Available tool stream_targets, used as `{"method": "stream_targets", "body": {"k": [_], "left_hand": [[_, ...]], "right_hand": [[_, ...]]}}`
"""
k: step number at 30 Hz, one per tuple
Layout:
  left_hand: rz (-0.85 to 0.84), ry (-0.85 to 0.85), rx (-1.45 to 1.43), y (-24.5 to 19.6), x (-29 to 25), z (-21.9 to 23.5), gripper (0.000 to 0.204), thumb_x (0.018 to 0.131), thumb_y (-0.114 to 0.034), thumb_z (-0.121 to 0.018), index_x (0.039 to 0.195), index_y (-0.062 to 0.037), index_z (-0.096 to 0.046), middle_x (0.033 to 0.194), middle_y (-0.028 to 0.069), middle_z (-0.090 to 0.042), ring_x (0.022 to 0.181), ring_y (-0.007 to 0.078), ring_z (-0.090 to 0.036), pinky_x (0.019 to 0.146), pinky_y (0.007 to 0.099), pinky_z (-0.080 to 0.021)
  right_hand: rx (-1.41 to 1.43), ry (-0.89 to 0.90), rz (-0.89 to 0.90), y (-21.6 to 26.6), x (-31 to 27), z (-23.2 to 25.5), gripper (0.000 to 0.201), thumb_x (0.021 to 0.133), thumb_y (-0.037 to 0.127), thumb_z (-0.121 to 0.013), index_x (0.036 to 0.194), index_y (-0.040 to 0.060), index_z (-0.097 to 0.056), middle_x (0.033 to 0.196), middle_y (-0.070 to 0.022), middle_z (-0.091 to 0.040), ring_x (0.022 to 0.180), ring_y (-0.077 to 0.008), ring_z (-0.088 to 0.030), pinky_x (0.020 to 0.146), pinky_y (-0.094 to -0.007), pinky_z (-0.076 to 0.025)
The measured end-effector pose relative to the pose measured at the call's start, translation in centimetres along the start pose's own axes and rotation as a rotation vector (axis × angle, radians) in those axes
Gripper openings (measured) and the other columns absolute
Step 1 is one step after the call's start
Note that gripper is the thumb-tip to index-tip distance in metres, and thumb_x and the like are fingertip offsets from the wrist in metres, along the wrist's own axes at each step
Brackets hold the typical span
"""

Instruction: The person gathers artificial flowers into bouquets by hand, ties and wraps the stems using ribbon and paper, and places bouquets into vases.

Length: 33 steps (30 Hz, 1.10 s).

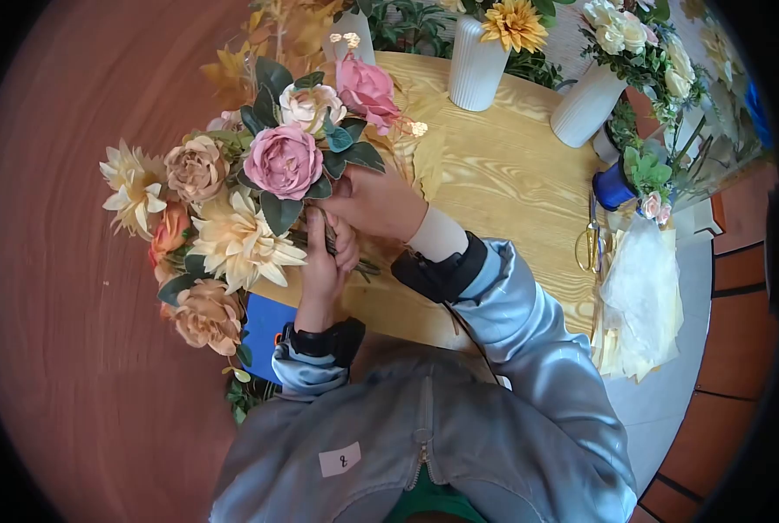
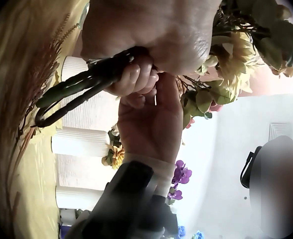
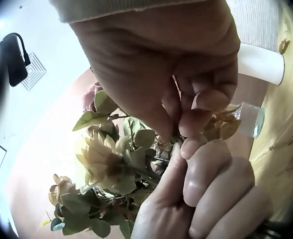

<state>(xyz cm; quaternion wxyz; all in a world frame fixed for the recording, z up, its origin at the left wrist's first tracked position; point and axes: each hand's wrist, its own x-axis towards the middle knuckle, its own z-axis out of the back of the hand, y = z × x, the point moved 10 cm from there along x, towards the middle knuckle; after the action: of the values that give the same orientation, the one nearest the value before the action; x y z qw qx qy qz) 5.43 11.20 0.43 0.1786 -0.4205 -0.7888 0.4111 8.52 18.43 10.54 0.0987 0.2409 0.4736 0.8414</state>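
A bouquet of artificial flowers, with a pink rose (image 1: 285,162), a cream dahlia (image 1: 243,241) and a tan rose (image 1: 208,317), tilts to the left in the head view. The left hand (image 1: 326,261) grips its stems below the blooms; dark stem ends (image 2: 71,92) stick out of that fist in the left wrist view. Just above it, the right hand (image 1: 379,202) pinches at the stems under the pink rose. In the right wrist view the right fingertips (image 3: 194,122) meet the left thumb (image 3: 172,172); what they pinch is mostly hidden.
White ribbed vases (image 1: 478,65) with flowers line the table's (image 1: 503,174) far side. Scissors (image 1: 589,240), a blue pot (image 1: 614,186) and pale wrapping sheets (image 1: 642,296) lie or stand at the right. A blue object (image 1: 269,327) is at the near left edge.
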Motion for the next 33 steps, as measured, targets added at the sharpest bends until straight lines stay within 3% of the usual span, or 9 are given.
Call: {"method": "stream_targets", "body": {"k": [7,12,15,19,22,24,28,30,33], "left_hand": [[-0.073,-0.026,0.113,-0.1,0.3,1.4,0.030,0.091,-0.037,-0.031,0.093,-0.0088,-0.041,0.055,0.0016,-0.041,0.035,0.0082,-0.032,0.032,0.0211,-0.027],[-0.103,-0.146,0.147,-0.9,-0.1,1.4,0.025,0.092,-0.031,-0.032,0.094,-0.0068,-0.040,0.054,0.0036,-0.042,0.035,0.0108,-0.037,0.032,0.0228,-0.030],[-0.072,-0.227,0.136,-0.3,0.0,2.5,0.023,0.092,-0.031,-0.031,0.089,-0.0093,-0.039,0.054,0.0013,-0.039,0.036,0.0089,-0.033,0.032,0.0215,-0.027],[0.048,-0.102,-0.012,0.8,0.3,1.9,0.021,0.092,-0.031,-0.031,0.085,-0.0122,-0.037,0.053,-0.0017,-0.033,0.038,0.0068,-0.029,0.034,0.0202,-0.023],[-0.085,-0.132,0.135,-0.6,-0.1,0.4,0.025,0.091,-0.034,-0.037,0.078,-0.0125,-0.036,0.054,-0.0046,-0.026,0.039,0.0050,-0.021,0.036,0.0205,-0.017],[-0.140,-0.073,0.195,-1.1,-0.1,-0.2,0.025,0.091,-0.034,-0.037,0.078,-0.0126,-0.037,0.054,-0.0044,-0.026,0.039,0.0049,-0.021,0.036,0.0204,-0.016],[-0.210,0.010,0.215,-2.0,0.1,-0.1,0.025,0.092,-0.033,-0.034,0.076,-0.0130,-0.036,0.052,-0.0042,-0.025,0.038,0.0047,-0.019,0.035,0.0204,-0.015],[-0.188,-0.004,0.165,-2.2,0.4,0.4,0.027,0.092,-0.032,-0.030,0.073,-0.0130,-0.032,0.051,-0.0042,-0.022,0.037,0.0049,-0.017,0.034,0.0210,-0.013],[-0.173,-0.089,0.082,-2.7,0.6,1.8,0.028,0.092,-0.033,-0.030,0.072,-0.0129,-0.031,0.051,-0.0040,-0.022,0.037,0.0049,-0.016,0.033,0.0213,-0.012]], "right_hand": [[0.057,0.031,-0.041,-2.4,0.3,-1.6,0.016,0.067,0.018,-0.061,0.077,0.0049,-0.063,0.067,-0.0104,-0.060,0.060,-0.0242,-0.059,0.059,-0.0296,-0.047],[0.142,-0.079,0.123,-2.2,-0.4,-1.3,0.018,0.073,0.017,-0.064,0.075,-0.0004,-0.059,0.055,-0.0069,-0.055,0.049,-0.0120,-0.051,0.050,-0.0249,-0.041],[0.192,-0.012,0.036,-3.5,-0.5,-2.1,0.013,0.067,0.017,-0.063,0.072,0.0045,-0.063,0.064,-0.0108,-0.058,0.057,-0.0239,-0.058,0.055,-0.0293,-0.045],[0.020,-0.078,0.212,-1.4,-1.0,-1.0,0.013,0.069,0.016,-0.063,0.073,0.0037,-0.062,0.064,-0.0113,-0.057,0.057,-0.0236,-0.057,0.054,-0.0301,-0.045],[0.191,-0.004,-0.056,-2.8,-0.9,-1.2,0.018,0.070,0.016,-0.065,0.080,0.0018,-0.060,0.066,-0.0060,-0.058,0.056,-0.0130,-0.054,0.052,-0.0243,-0.042],[0.045,-0.255,0.208,-1.1,-0.7,0.8,0.017,0.072,0.017,-0.063,0.079,0.0017,-0.060,0.063,-0.0055,-0.056,0.054,-0.0128,-0.050,0.052,-0.0259,-0.041],[-0.075,-0.187,0.286,-1.2,-0.9,2.4,0.015,0.074,0.016,-0.060,0.078,0.0015,-0.060,0.058,-0.0067,-0.055,0.052,-0.0129,-0.048,0.052,-0.0273,-0.041],[-0.078,-0.051,-0.049,-5.4,-1.1,2.7,0.013,0.074,0.016,-0.059,0.077,0.0026,-0.061,0.055,-0.0078,-0.053,0.049,-0.0148,-0.046,0.051,-0.0285,-0.041],[-0.177,0.033,-0.126,-9.1,-3.7,2.9,0.012,0.073,0.015,-0.059,0.072,0.0033,-0.061,0.056,-0.0091,-0.054,0.048,-0.0161,-0.049,0.050,-0.0281,-0.041]]}}
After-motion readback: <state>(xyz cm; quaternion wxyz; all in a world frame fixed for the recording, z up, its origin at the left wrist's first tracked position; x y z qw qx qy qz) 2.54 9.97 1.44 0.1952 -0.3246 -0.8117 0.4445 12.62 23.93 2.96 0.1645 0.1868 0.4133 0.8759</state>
